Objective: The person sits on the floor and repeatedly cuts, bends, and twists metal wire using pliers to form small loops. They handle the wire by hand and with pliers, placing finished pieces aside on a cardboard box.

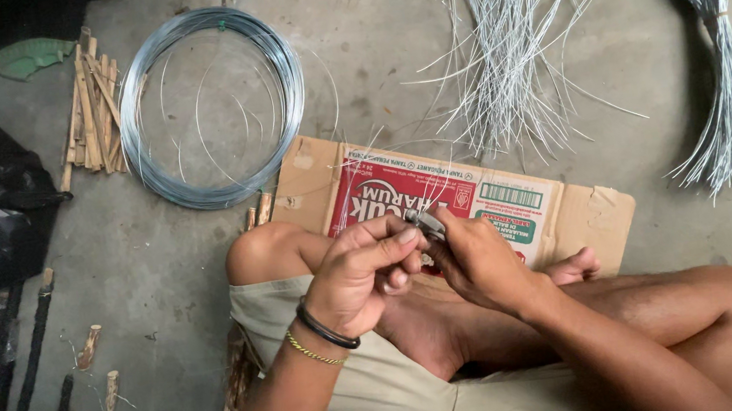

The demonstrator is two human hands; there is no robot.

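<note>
Together, left hand (pixel 361 275) and right hand (pixel 479 261) grip closed on small metal piece (pixel 428 222) between fingertips.

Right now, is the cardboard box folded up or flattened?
Flattened. The cardboard box lies spread flat on the concrete floor with its flaps out, and the person sits on part of it.
</note>
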